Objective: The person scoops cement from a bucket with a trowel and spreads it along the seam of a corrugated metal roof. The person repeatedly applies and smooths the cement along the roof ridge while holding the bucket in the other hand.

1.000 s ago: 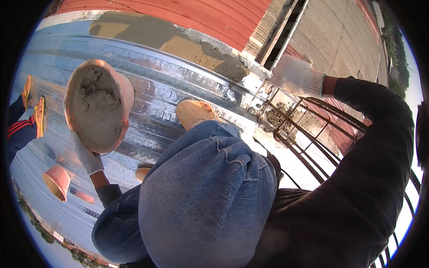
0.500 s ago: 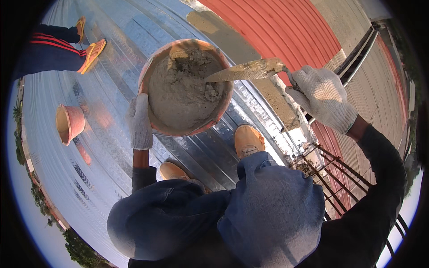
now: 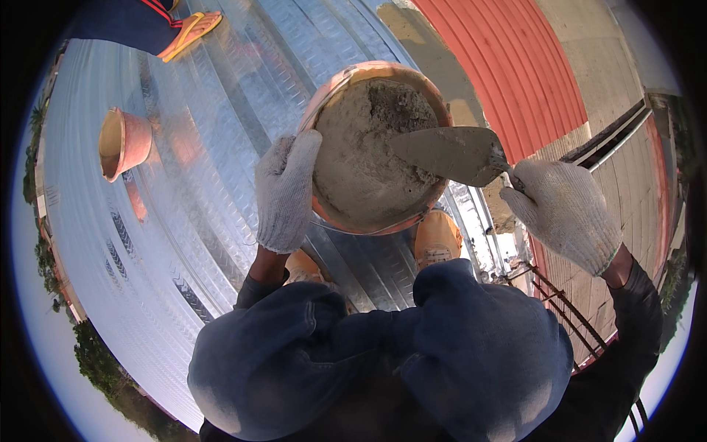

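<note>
A round orange bucket (image 3: pixel 318 104) filled with wet grey mortar (image 3: pixel 353 162) stands in front of me, above my shoes. My gloved left hand (image 3: pixel 289 188) is closed on the bucket's left rim, thumb side up. In my gloved right hand (image 3: pixel 563 210) I grip the handle of a trowel (image 3: pixel 449 151). Its broad, mortar-smeared blade lies flat across the bucket's right rim, the tip over the mortar. A rough, dug-out patch shows in the mortar near the far side.
I crouch on a ribbed metal deck (image 3: pixel 213 169). A smaller orange bucket (image 3: pixel 127 144) lies tilted at the left. Another person's sandalled foot (image 3: pixel 193 33) is at the upper left. At the right are a mortar-topped wall (image 3: pixel 427 59), a red corrugated roof (image 3: pixel 515 66) and protruding rebar (image 3: pixel 571 313).
The trowel has turned from edge-on to showing its broad face. My view has shifted, so the bucket, both hands and the other person's foot appear farther right.
</note>
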Action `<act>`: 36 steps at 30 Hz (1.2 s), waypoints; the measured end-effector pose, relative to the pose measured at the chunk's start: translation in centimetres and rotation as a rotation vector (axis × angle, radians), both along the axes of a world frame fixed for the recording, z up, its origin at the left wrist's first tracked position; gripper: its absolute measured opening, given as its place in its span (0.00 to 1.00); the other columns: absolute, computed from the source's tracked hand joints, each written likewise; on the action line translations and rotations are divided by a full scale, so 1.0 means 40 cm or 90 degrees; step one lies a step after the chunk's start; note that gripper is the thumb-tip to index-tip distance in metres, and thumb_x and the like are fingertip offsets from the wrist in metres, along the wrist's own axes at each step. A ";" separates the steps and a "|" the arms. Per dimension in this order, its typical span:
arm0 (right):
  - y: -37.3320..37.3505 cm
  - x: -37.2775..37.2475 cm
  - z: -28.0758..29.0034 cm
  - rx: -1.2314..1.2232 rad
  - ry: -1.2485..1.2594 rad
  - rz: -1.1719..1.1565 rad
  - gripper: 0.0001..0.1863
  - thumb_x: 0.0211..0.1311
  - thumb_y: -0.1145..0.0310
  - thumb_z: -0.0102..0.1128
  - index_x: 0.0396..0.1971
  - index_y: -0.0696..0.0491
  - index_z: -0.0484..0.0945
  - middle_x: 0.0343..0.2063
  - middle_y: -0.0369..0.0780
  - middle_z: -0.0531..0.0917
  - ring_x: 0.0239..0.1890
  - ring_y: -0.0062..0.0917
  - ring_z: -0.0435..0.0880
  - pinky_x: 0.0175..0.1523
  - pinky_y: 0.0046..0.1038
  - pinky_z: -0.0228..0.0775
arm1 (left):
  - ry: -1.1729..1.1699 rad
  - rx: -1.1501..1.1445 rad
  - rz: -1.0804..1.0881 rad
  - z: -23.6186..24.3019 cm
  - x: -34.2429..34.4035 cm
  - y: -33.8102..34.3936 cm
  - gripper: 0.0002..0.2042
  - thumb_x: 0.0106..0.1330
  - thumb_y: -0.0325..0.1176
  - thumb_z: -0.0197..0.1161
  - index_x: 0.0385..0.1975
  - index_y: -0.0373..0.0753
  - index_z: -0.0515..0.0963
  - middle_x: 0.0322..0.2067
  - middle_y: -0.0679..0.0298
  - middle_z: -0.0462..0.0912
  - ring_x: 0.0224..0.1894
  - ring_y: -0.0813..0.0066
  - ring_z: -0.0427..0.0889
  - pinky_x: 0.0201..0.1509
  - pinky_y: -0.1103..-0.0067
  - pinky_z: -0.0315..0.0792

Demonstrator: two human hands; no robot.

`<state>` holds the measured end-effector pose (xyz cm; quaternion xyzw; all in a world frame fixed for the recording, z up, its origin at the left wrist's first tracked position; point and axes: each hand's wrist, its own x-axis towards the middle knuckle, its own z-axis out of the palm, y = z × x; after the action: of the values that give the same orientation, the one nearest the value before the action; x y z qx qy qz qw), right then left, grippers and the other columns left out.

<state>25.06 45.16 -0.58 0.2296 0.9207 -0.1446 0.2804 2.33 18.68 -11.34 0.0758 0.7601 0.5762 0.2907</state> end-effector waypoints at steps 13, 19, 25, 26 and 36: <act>-0.065 -0.058 -0.117 -0.354 0.018 -0.037 0.27 0.83 0.50 0.55 0.42 0.60 0.89 0.27 0.45 0.88 0.28 0.30 0.89 0.39 0.36 0.85 | 0.059 -0.007 -0.090 0.000 -0.001 0.019 0.19 0.82 0.46 0.65 0.47 0.33 0.85 0.35 0.69 0.81 0.38 0.83 0.75 0.42 0.81 0.72; 0.013 -0.006 -0.135 -0.377 0.040 -0.051 0.24 0.82 0.52 0.58 0.42 0.61 0.89 0.26 0.41 0.86 0.25 0.25 0.85 0.34 0.33 0.82 | 0.000 -0.020 -0.080 -0.039 -0.102 0.023 0.20 0.80 0.47 0.68 0.53 0.32 0.87 0.42 0.68 0.86 0.44 0.81 0.80 0.50 0.79 0.77; 0.063 0.092 -0.093 -0.411 0.035 -0.184 0.22 0.82 0.54 0.59 0.42 0.59 0.89 0.26 0.39 0.86 0.28 0.21 0.87 0.34 0.30 0.81 | 0.030 -0.048 -0.112 -0.201 -0.302 -0.055 0.24 0.81 0.47 0.66 0.62 0.31 0.84 0.51 0.63 0.87 0.51 0.77 0.83 0.56 0.77 0.78; 0.077 0.124 -0.095 -0.415 0.043 -0.189 0.21 0.82 0.55 0.60 0.41 0.59 0.89 0.26 0.38 0.86 0.27 0.20 0.87 0.33 0.30 0.81 | 0.028 -0.044 -0.112 -0.213 -0.316 -0.065 0.24 0.81 0.47 0.66 0.62 0.31 0.84 0.52 0.63 0.87 0.51 0.76 0.83 0.55 0.77 0.79; 0.110 0.523 -0.115 -0.162 -0.001 -0.351 0.20 0.74 0.53 0.66 0.34 0.58 0.84 0.22 0.39 0.76 0.24 0.24 0.76 0.33 0.34 0.70 | -0.059 0.001 -0.089 -0.297 -0.362 -0.114 0.24 0.82 0.45 0.65 0.65 0.30 0.80 0.53 0.60 0.87 0.51 0.74 0.86 0.54 0.76 0.82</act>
<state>45.98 49.57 -5.19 0.4338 0.7982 -0.3292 0.2575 -12.14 14.10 -23.20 0.1017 0.7384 0.5578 0.3652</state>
